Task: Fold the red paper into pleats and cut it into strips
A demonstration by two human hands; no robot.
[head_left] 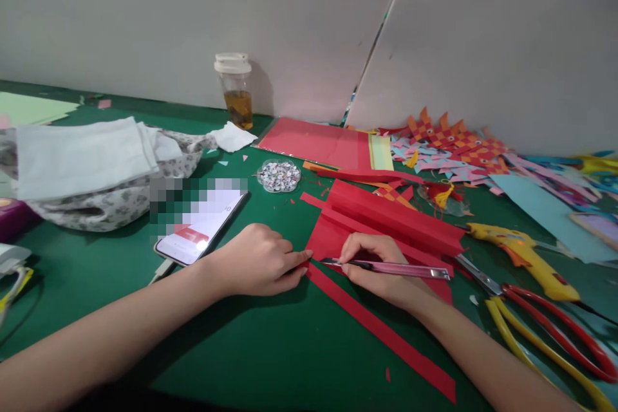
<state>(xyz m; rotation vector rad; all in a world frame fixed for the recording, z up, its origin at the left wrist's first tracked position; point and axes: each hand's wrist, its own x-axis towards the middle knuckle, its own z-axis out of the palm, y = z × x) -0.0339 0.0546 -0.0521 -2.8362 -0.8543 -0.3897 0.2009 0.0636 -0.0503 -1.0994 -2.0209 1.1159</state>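
My right hand [381, 267] is closed round a slim pink craft knife [400, 268], its blade tip resting on the near corner of a folded red paper sheet [386, 215]. My left hand [258, 261] is curled, its fingertips pressing the paper's edge down beside the blade. A long cut red strip [381, 331] lies on the green cutting mat [270, 341] just in front of both hands.
A phone [200, 225] lies left of my left hand. Red and yellow scissors [545, 328] and a yellow glue gun [524, 257] lie to the right. A dish of googly eyes [279, 176], a lidded cup [235, 90], woven paper fish [449, 138] and a cloth bag [96, 174] sit farther back.
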